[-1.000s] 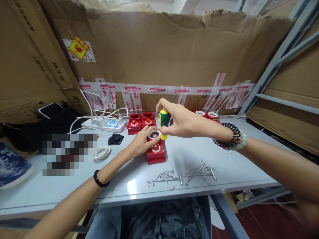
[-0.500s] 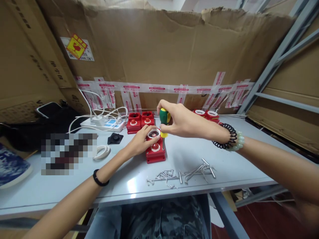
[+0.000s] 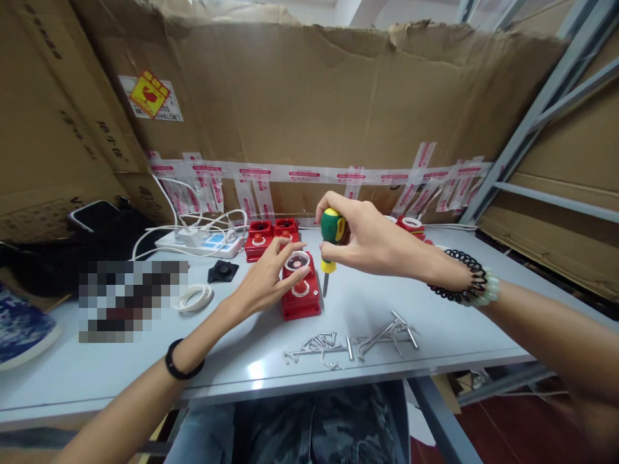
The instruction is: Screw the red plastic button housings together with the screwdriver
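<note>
Screwdriver (image 3: 333,229) has lifted off the red box (image 3: 302,304); turning there looks done. Right hand (image 3: 374,243) grip squeezes its handle, and left hand (image 3: 264,283) grip has spread open against the box.

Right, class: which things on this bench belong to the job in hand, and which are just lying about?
In hand: screwdriver in right hand; red box under left hand; screws nearby.
Lying about: power strip, white ring, black square part, spare red boxes.

Screwdriver (image 3: 330,240) lifted off red box (image 3: 300,298), shifted right; left hand (image 3: 261,285) fingers spread.
</note>
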A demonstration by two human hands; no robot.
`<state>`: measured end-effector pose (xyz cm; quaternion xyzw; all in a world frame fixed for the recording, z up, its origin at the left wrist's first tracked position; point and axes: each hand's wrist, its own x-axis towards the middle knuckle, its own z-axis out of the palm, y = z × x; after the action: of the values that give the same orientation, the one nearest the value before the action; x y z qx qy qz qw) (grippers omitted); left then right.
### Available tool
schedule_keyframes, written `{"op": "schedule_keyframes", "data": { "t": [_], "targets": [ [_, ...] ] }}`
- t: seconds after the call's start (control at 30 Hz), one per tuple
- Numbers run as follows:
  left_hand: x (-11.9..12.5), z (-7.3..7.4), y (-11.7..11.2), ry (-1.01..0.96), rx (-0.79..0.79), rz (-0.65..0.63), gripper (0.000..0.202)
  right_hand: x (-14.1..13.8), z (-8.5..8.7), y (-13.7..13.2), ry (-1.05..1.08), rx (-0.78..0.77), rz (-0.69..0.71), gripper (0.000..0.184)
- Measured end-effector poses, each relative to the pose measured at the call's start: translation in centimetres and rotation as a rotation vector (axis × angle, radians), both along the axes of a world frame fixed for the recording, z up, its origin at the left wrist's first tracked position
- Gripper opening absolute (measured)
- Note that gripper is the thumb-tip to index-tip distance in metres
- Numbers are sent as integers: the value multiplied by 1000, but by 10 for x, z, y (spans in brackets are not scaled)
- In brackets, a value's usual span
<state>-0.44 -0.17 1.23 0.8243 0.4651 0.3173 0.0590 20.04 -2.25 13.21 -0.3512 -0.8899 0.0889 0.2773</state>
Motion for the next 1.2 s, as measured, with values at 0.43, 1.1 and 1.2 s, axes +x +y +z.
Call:
{"op": "schedule_keyframes", "data": {
  "t": [0.43, 1.1, 1.2],
  "targets": [
    [16, -3, -13, 287, 193, -114, 21, 30, -10, 0, 99, -54, -60, 22],
    [19, -1, -30, 262, 271, -248, 19, 46, -30, 11, 393, -166, -38, 24],
    [-6, 10, -13, 162, 221, -154, 33, 40, -26, 11, 408, -130, -35, 24]
  ]
}}
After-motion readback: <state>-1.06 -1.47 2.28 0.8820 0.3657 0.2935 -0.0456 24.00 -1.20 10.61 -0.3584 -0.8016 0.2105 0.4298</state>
